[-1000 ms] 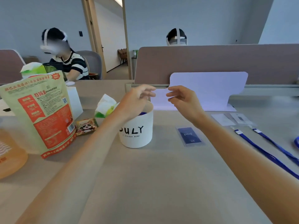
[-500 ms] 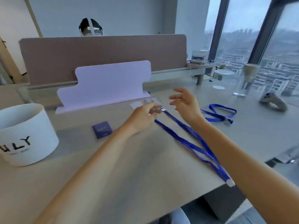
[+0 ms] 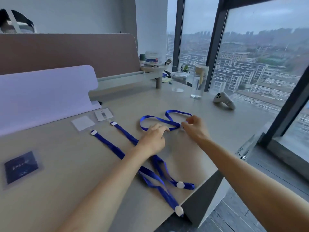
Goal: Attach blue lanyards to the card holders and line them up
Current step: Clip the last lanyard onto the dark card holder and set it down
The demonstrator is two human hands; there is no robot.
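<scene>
We begin with the things that hold something. Just in front of the white board (image 3: pixel 45 92), which stands on the bench (image 3: pixel 75 190), lie two clear card holders. The first card holder (image 3: pixel 83 123) has a plain white card inside. The second card holder (image 3: pixel 103 114), near the board's right corner, has a pale card with a small grey mark.

Each holder meets the white end of a blue strap. The first lanyard (image 3: pixel 108 144) and the second lanyard (image 3: pixel 125 133) run away from the board toward the near edge of the bench.

A third card holder (image 3: pixel 21 166) lies further in front of the board's left part. It has a dark blue card inside and no strap on it.

Far to the right of the board stands a tall glass (image 3: pixel 199 86) with a pale lid and a clear liquid in its lower part. Behind it is a low clear tub (image 3: pixel 180 76), and we cannot tell what is in it.

The loose lanyard (image 3: pixel 160 120) lies in loops to the right of the board, beyond the second lanyard. The right hand (image 3: pixel 195 128) has its fingers bent and pinches the pale clip end of this strap. The left hand (image 3: pixel 153 139) has its fingers curled, and its fingertips pinch the same strap just beside. The two hands are near each other but apart.
</scene>
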